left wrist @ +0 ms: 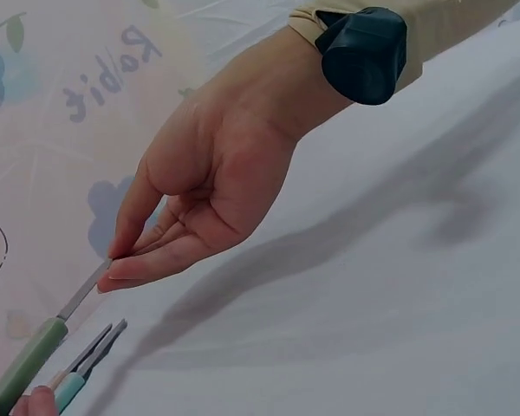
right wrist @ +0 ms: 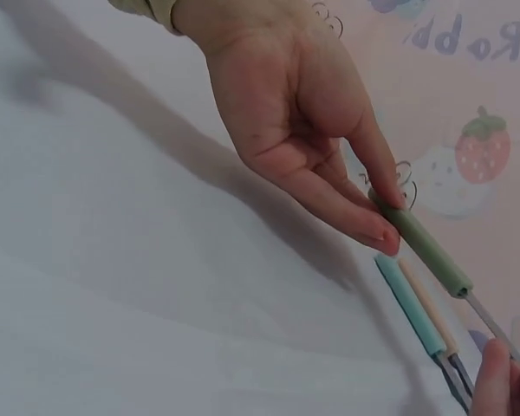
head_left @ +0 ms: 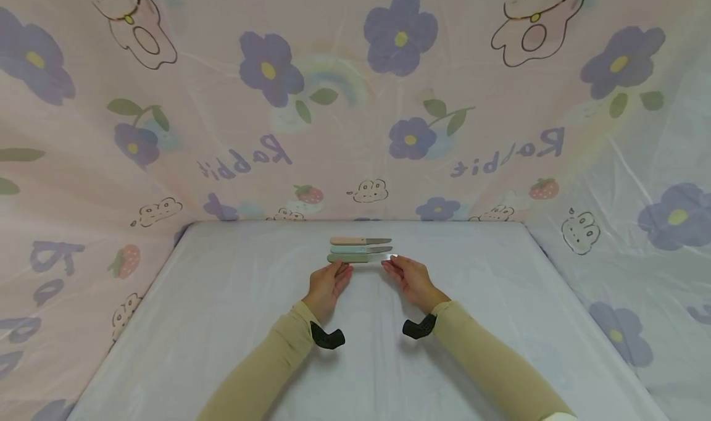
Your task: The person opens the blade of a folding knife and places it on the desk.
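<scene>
A knife with a green handle (head_left: pixel 350 258) is held level above the table, its blade pointing right. My left hand (head_left: pixel 328 288) pinches the end of its handle between thumb and fingers. At the other end, the blade tip is pinched by my right hand (head_left: pixel 415 282). Just beyond lie two more knives side by side: one with a light blue handle (head_left: pixel 347 249), then one with a peach handle (head_left: pixel 347 241). In the left wrist view the right hand (left wrist: pixel 212 173) grips the blade; the right wrist view shows the left hand (right wrist: pixel 295 113) on the green handle.
A white-covered table (head_left: pixel 366 359) stretches under both arms. Behind it and at its sides hangs a pink curtain (head_left: pixel 339 155) with flowers, rabbits and lettering. Each wrist carries a black device (head_left: pixel 328 336).
</scene>
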Demonstrator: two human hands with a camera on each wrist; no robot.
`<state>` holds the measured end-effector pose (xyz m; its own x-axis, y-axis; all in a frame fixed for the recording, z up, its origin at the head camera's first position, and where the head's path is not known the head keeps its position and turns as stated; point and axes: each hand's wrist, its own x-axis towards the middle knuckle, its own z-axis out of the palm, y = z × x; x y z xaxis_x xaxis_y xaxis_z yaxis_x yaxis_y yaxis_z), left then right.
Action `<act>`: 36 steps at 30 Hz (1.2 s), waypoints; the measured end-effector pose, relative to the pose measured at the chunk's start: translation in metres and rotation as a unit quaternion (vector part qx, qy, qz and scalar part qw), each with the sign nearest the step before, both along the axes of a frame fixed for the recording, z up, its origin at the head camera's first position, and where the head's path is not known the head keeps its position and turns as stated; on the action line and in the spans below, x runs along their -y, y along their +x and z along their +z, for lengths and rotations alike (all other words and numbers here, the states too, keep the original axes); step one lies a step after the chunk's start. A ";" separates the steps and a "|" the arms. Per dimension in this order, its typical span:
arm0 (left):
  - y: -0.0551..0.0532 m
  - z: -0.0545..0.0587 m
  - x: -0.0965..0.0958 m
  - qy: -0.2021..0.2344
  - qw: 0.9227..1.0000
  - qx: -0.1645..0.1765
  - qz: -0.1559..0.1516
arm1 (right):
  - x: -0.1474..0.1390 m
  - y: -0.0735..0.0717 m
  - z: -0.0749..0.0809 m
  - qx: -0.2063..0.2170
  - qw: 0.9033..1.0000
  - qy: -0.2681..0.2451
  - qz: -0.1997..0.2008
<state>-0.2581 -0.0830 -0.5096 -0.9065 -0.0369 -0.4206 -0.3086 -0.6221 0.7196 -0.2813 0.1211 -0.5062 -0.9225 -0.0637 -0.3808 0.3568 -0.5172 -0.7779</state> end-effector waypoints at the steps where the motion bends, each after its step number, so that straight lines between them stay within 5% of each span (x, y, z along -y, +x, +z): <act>1: -0.002 -0.001 0.000 -0.003 1.000 0.008 -0.002 | -0.001 -0.002 -0.002 -0.001 1.000 0.005 0.000; 15: -0.034 -0.016 0.009 -0.074 0.995 0.066 -0.031 | 0.006 -0.022 -0.018 0.062 0.996 0.056 -0.026; 29: -0.042 -0.010 0.018 -0.127 0.985 0.068 -0.096 | 0.003 -0.033 -0.016 0.074 0.994 0.078 -0.008; 36: -0.039 -0.009 0.017 -0.130 0.984 0.071 -0.098 | 0.001 -0.033 -0.016 0.074 0.993 0.096 0.003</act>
<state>-0.2972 -0.1002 -0.5185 -0.8395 0.0102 -0.5433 -0.5138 -0.3407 0.7874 -0.3146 0.1204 -0.5217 -0.8552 0.0188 -0.5179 0.4769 -0.3624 -0.8007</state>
